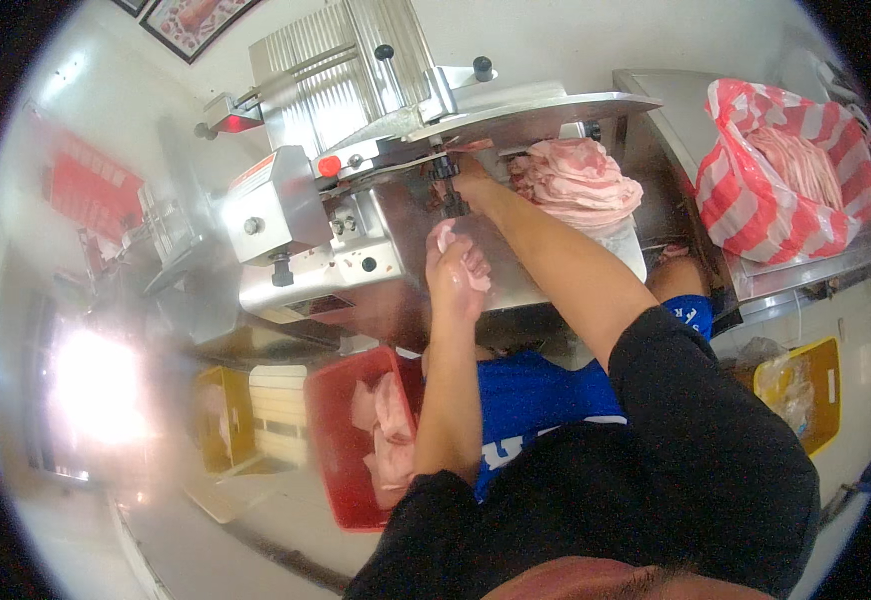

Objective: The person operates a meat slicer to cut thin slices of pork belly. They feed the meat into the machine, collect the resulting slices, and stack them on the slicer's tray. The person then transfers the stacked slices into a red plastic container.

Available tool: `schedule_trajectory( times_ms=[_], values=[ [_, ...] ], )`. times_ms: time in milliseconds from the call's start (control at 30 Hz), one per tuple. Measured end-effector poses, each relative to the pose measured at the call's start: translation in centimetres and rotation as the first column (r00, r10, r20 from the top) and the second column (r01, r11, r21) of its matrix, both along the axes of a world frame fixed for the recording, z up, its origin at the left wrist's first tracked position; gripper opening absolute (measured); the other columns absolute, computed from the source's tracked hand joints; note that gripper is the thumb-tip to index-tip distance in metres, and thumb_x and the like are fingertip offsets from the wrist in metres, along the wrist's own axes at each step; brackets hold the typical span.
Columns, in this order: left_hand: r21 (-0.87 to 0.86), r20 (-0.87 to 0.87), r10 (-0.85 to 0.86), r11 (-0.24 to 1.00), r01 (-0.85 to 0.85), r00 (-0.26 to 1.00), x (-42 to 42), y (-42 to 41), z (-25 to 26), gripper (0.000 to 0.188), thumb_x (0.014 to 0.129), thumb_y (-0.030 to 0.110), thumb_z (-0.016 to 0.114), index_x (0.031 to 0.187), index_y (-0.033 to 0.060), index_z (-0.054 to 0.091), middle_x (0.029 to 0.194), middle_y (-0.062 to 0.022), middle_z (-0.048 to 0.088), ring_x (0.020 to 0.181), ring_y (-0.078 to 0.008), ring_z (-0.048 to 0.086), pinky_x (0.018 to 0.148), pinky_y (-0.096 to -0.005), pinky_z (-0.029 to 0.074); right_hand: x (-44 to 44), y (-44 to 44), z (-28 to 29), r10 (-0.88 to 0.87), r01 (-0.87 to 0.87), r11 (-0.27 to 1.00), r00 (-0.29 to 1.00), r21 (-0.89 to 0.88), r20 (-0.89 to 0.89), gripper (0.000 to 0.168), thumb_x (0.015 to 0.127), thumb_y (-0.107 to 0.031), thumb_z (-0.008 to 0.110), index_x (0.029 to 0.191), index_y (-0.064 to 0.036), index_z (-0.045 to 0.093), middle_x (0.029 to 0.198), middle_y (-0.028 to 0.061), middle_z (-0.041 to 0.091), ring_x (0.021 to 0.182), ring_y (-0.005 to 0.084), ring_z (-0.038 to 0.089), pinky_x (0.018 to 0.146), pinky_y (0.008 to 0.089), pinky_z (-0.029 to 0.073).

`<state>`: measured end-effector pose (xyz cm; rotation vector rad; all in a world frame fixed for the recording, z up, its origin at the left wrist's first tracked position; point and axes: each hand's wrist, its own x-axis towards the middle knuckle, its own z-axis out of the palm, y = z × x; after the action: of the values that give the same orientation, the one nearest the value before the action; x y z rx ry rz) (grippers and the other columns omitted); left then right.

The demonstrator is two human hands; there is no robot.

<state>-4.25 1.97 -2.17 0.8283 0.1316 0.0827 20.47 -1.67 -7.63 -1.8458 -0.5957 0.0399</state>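
Note:
My left hand [456,271] is closed around a crumpled piece of pale pink meat [478,271], in front of a metal meat slicer [278,202]. My right hand [471,180] reaches in under the slicer's guard plate [533,105], beside a black threaded knob [444,166]. Its fingers are mostly hidden there, so their grip cannot be made out. A thin strip of reddish meat [474,145] shows just above them. To the right of my right forearm, a stack of sliced fatty meat [574,180] lies on a white tray [633,251].
On a metal counter at right sits a red-and-white striped plastic bag [735,217] of sliced meat. A red crate [338,442] holding meat pieces stands below, left of my legs. Yellow crates [237,420] are on the floor. The slicer's ribbed carriage [315,82] rises at the back.

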Motion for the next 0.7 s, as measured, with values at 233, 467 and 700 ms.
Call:
schedule_trajectory(
  times_ms=[233, 467, 700],
  values=[
    [-0.008, 0.042, 0.082, 0.997, -0.082, 0.996, 1.4, 0.3, 0.1, 0.038, 0.085, 0.0, 0.059, 0.121, 0.0079, 0.052, 0.084, -0.0019, 0.049, 0.061, -0.0118, 0.043, 0.051, -0.0272, 0.037, -9.3, -7.3, 4.6, -0.119, 0.291, 0.94, 0.767, -0.177, 0.63, 0.039, 0.088, -0.02, 0.065, 0.122, -0.003, 0.063, 0.11, 0.0241, 0.068, 0.1, 0.0396, 0.065, 0.09, 0.0474, 0.051],
    [0.078, -0.052, -0.062, 0.995, 0.066, 0.997, 11.0, 4.9, -4.5, 0.028, 0.09, 0.033, 0.063, 0.103, 0.0072, 0.066, 0.082, -0.001, 0.059, 0.069, -0.0213, 0.057, 0.061, -0.0388, 0.047, -11.9, -8.1, 7.8, -0.068, 0.261, 0.954, 0.664, -0.146, 0.745, 0.035, 0.084, -0.019, 0.064, 0.115, -0.003, 0.066, 0.114, 0.0243, 0.068, 0.105, 0.0444, 0.064, 0.092, 0.0505, 0.051],
    [0.167, 0.062, -0.351, 0.927, 0.337, 0.934, 15.5, 0.5, 0.2, 0.031, 0.091, 0.02, 0.062, 0.116, 0.002, 0.068, 0.115, -0.0127, 0.07, 0.105, -0.0261, 0.065, 0.096, -0.039, 0.052, -14.9, -9.6, 9.6, -0.009, 0.444, 0.71, 0.783, -0.547, 0.622, 0.027, 0.086, -0.015, 0.06, 0.105, 0.002, 0.068, 0.1, 0.0207, 0.071, 0.09, 0.0368, 0.069, 0.077, 0.0457, 0.057]
  ],
)
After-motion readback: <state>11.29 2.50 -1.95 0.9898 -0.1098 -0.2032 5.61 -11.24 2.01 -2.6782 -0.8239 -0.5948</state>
